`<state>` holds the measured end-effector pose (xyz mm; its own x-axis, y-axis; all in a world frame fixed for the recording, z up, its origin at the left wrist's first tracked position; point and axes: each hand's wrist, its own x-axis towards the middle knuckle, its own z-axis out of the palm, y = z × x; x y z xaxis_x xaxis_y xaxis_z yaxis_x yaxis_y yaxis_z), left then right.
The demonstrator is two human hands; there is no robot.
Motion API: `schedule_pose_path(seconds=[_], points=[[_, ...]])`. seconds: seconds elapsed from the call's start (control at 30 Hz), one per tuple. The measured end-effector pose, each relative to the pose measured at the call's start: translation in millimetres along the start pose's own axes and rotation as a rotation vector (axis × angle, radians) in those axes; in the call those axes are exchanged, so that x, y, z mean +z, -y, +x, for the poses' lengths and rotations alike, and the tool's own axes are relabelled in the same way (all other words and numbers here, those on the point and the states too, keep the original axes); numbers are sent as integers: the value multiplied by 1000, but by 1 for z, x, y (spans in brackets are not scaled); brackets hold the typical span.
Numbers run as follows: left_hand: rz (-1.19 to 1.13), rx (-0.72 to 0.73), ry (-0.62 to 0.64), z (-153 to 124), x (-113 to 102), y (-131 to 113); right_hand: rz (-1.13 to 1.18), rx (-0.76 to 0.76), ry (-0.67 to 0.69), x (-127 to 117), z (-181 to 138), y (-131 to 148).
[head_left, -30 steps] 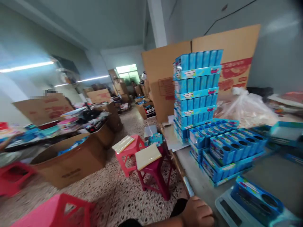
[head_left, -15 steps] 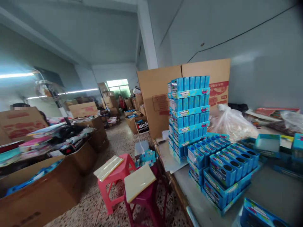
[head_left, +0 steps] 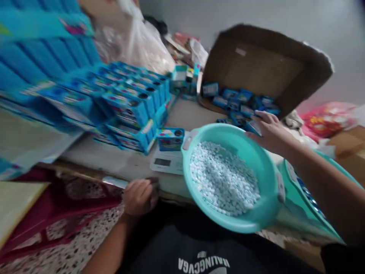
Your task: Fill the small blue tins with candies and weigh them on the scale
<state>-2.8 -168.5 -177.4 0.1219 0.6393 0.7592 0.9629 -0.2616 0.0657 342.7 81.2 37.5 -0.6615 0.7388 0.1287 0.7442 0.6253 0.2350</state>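
right hand (head_left: 269, 131) nearer: fingers spread past the teal basin's (head_left: 256, 217) far rim, touching small blue boxes (head_left: 242, 110). left hand (head_left: 139, 196) curled shut at table edge (head_left: 114, 161), holding nothing visible.

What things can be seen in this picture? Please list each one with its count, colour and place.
basin: one, turquoise, at the table's near edge, holds the pellets
pellets: too many to count, pale blue and white, inside the basin
scale: one, white, on the table left of the basin
small box: one, blue, on the scale
stacked trays of boxes: several, blue, on the table at left
cardboard box: one, brown, lying open on its side at the back, with blue packs inside
plastic bag: one, clear, behind the trays
stool: one, dark red, on the floor at left
left hand: closed, at the table edge
right hand: fingers spread, at the basin's far rim
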Motion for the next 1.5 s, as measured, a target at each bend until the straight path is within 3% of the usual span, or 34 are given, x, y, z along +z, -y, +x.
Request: schedule_pose_path(seconds=[0.1,0.23,0.33,0.53,0.6,0.7,0.8,0.97,1.07,1.13,1.2,1.3,1.4,1.5], points=[[5,22,-21,0,0,4,158,-113,171,3,-38,29],[23,67,11,8,-9,0,413,-109,531,26,-67,77],[17,65,22,10,-10,-1,493,-119,674,42,-75,86],[-91,54,105,10,-19,2,532,-104,626,44,-66,76],[-133,-41,105,21,-29,-1,589,-85,617,44,-63,76],[-109,-244,94,61,-46,-8,638,-78,587,46,-62,76],[-119,-261,155,117,-51,-10,623,-33,562,41,-61,79],[-152,-293,368,178,-20,10,694,161,476,6,-39,100],[-144,-325,421,195,-10,20,1013,123,401,-13,-12,120],[-147,-251,317,204,-15,16,1378,251,311,-14,3,132],[-146,-81,190,211,-25,5,1815,365,288,-9,14,139],[-165,237,171,220,-33,-12,2349,457,311,3,18,142],[-162,405,157,223,-23,-23,2636,631,327,11,16,141],[-162,448,162,223,-8,-25,2740,795,370,14,15,138]])
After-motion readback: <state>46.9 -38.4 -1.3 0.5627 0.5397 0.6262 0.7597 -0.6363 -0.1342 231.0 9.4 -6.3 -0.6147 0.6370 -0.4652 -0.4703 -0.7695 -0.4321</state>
